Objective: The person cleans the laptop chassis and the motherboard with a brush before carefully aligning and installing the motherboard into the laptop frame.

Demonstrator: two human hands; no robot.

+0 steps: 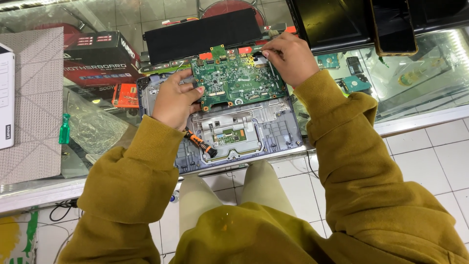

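Left hand: the left hand lay curled at the 9 o'clock edge of the green circuit board, thumb and fingertips pinching that edge, so it was closed on the board.
Right hand: the right hand sat at the board's 2 o'clock corner, fingers bunched together and pressed down on a small connector there; whether anything was pinched between the fingertips could not be told.
Circuit board: it rested over the upper half of the opened laptop base, roughly at the centre of the view, slightly tilted, with orange tabs along its 12 o'clock edge.
Laptop base: grey, lying on a glass counter, its touchpad plate exposed at 6 o'clock from the board.
Screwdriver: an orange and black screwdriver lay on the base at 7 o'clock from the board, just beside the left wrist, untouched by either hand.
Battery: a flat black battery pack lay at 12 o'clock from the board, just beyond it.
Box: a black and red cardboard box sat at 10 o'clock, well apart from the hands.
Phone: a dark phone rested at 2 o'clock on a black laptop lid.
Green tool: a small green handle stood at 9 o'clock, near a grey mat.
Sleeves: both arms wore mustard yellow sleeves.
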